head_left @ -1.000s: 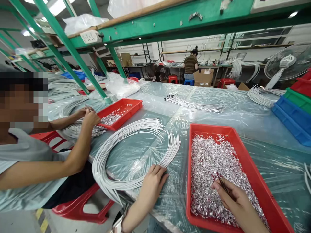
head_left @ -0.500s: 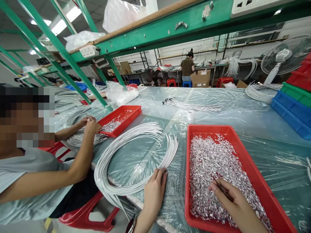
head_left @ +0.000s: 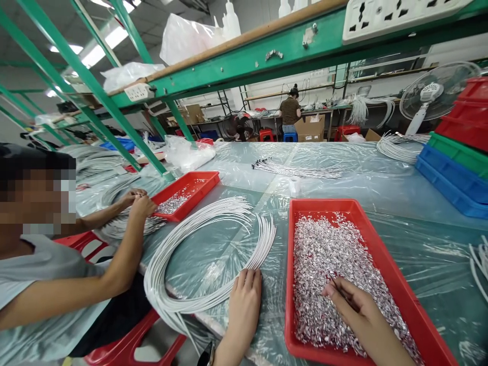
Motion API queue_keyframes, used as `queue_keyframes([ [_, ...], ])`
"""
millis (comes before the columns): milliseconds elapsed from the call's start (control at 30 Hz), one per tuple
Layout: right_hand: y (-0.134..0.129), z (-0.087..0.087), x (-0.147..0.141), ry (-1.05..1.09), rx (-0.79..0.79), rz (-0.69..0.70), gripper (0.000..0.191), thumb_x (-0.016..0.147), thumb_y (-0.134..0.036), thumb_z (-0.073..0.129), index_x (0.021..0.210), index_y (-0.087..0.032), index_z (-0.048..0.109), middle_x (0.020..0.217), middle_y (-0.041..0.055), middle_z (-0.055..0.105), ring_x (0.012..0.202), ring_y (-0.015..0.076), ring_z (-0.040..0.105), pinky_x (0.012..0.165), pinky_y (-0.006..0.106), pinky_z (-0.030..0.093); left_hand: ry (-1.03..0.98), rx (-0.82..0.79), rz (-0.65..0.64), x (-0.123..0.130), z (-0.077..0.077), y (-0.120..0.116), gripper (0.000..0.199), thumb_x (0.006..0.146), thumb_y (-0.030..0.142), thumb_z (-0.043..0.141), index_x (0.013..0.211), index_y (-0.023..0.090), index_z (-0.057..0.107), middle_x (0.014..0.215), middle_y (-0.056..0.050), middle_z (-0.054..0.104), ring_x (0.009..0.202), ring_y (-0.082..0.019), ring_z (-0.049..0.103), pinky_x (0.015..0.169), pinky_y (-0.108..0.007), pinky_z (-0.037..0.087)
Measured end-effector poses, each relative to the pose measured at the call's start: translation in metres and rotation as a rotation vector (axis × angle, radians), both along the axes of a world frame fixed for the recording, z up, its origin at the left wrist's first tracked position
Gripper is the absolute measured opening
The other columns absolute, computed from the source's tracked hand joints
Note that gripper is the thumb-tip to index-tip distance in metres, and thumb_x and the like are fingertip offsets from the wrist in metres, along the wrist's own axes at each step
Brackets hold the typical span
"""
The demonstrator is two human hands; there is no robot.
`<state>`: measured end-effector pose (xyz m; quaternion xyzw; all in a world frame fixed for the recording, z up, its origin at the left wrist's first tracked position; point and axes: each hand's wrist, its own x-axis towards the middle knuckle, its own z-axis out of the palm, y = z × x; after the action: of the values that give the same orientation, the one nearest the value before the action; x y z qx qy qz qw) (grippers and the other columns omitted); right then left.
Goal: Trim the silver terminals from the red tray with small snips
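At lower centre, the left hand (head_left: 244, 300) lies flat and empty, pinning the white wires (head_left: 213, 223), while the right hand (head_left: 358, 310) pinches tweezers (head_left: 341, 292) over the red tray (head_left: 385, 269) to pick metal bits (head_left: 331, 264).

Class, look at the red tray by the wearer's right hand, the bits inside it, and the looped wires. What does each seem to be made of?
Red tray: probably moulded plastic, with an even, glossy colour and rounded rim.
Bits: seemingly metal, silvery and glinting; too small to tell more.
Looped wires: likely plastic-coated, smooth matte white, bending in even curves.
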<state>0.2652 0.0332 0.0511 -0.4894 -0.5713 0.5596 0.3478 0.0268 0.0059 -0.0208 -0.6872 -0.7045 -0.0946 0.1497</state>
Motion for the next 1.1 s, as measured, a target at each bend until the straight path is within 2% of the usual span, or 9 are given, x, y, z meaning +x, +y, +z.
queue_keyframes([
  [67, 0.000, -0.001, 0.000, 0.005, -0.005, -0.008, 0.039, 0.079, -0.058, 0.054, 0.071, -0.020, 0.056, 0.058, -0.0060, 0.029, 0.048, 0.0117, 0.024, 0.044, 0.023, 0.022, -0.009, -0.012, 0.043, 0.001, 0.003, 0.006, 0.014, 0.089, 0.017, 0.054, 0.101, 0.012, 0.057, 0.094, -0.004, 0.060, 0.087, -0.018, 0.060, 0.076, -0.037, 0.051],
  [167, 0.000, -0.002, 0.000, 0.006, 0.012, 0.016, 0.039, 0.080, -0.056, 0.053, 0.070, -0.019, 0.055, 0.059, -0.0057, 0.030, 0.050, 0.0116, 0.026, 0.046, 0.023, 0.023, -0.048, -0.051, 0.081, 0.000, 0.011, 0.016, 0.013, 0.090, 0.023, 0.054, 0.091, 0.011, 0.058, 0.087, -0.003, 0.060, 0.082, -0.017, 0.060, 0.073, -0.035, 0.051],
  [300, 0.001, -0.005, 0.000, 0.015, 0.016, 0.025, 0.039, 0.081, -0.056, 0.053, 0.072, -0.018, 0.056, 0.060, -0.0056, 0.030, 0.051, 0.0113, 0.026, 0.045, 0.023, 0.022, -0.135, -0.139, 0.025, 0.002, 0.018, 0.024, 0.020, 0.089, 0.029, 0.055, 0.082, 0.011, 0.058, 0.082, -0.002, 0.060, 0.080, -0.016, 0.060, 0.073, -0.035, 0.050],
  [433, 0.001, -0.006, -0.002, 0.050, 0.045, 0.005, 0.042, 0.081, -0.058, 0.052, 0.069, -0.018, 0.056, 0.058, -0.0058, 0.030, 0.050, 0.0109, 0.025, 0.046, 0.023, 0.021, -0.262, -0.182, -0.021, 0.013, 0.016, 0.027, 0.014, 0.089, 0.025, 0.054, 0.090, 0.012, 0.059, 0.092, -0.004, 0.060, 0.088, -0.019, 0.059, 0.079, -0.039, 0.048],
  [567, 0.001, -0.006, -0.003, 0.080, 0.042, 0.008, 0.043, 0.081, -0.059, 0.053, 0.067, -0.018, 0.053, 0.057, -0.0066, 0.027, 0.050, 0.0108, 0.022, 0.047, 0.023, 0.021, -0.453, -0.241, -0.026, 0.016, 0.016, 0.041, 0.020, 0.090, 0.025, 0.053, 0.105, 0.012, 0.056, 0.102, -0.007, 0.059, 0.090, -0.020, 0.059, 0.079, -0.039, 0.050],
  [733, 0.002, -0.012, -0.003, 0.086, 0.067, 0.023, 0.041, 0.083, -0.055, 0.051, 0.068, -0.018, 0.051, 0.060, -0.0058, 0.027, 0.054, 0.0114, 0.025, 0.050, 0.023, 0.023, -0.791, -0.460, -0.193, 0.008, 0.037, 0.071, 0.021, 0.091, 0.029, 0.052, 0.102, 0.012, 0.057, 0.091, -0.004, 0.061, 0.076, -0.015, 0.061, 0.068, -0.032, 0.053],
  [833, 0.002, -0.018, -0.003, 0.077, 0.083, 0.019, 0.041, 0.083, -0.055, 0.052, 0.067, -0.018, 0.051, 0.060, -0.0052, 0.029, 0.055, 0.0121, 0.028, 0.050, 0.023, 0.023, -0.990, -0.541, -0.229, 0.009, 0.044, 0.084, 0.024, 0.093, 0.033, 0.049, 0.097, 0.011, 0.057, 0.081, -0.002, 0.060, 0.061, -0.010, 0.058, 0.055, -0.025, 0.051],
  [1000, 0.001, -0.021, -0.002, 0.029, 0.121, -0.085, 0.038, 0.084, -0.054, 0.051, 0.071, -0.019, 0.055, 0.061, -0.0035, 0.037, 0.057, 0.0132, 0.035, 0.051, 0.023, 0.027, -1.277, -0.466, -0.249, 0.018, 0.035, 0.085, 0.028, 0.093, 0.036, 0.046, 0.086, 0.011, 0.056, 0.066, 0.003, 0.054, 0.048, -0.006, 0.049, 0.045, -0.019, 0.043],
  [1100, -0.001, -0.019, -0.002, -0.015, 0.132, -0.100, 0.036, 0.084, -0.052, 0.051, 0.071, -0.019, 0.054, 0.061, -0.0038, 0.037, 0.057, 0.0128, 0.036, 0.051, 0.022, 0.027, -1.426, -0.304, -0.248, 0.015, 0.038, 0.078, 0.032, 0.093, 0.040, 0.045, 0.079, 0.012, 0.054, 0.058, 0.006, 0.045, 0.042, -0.005, 0.039, 0.041, -0.018, 0.035],
])
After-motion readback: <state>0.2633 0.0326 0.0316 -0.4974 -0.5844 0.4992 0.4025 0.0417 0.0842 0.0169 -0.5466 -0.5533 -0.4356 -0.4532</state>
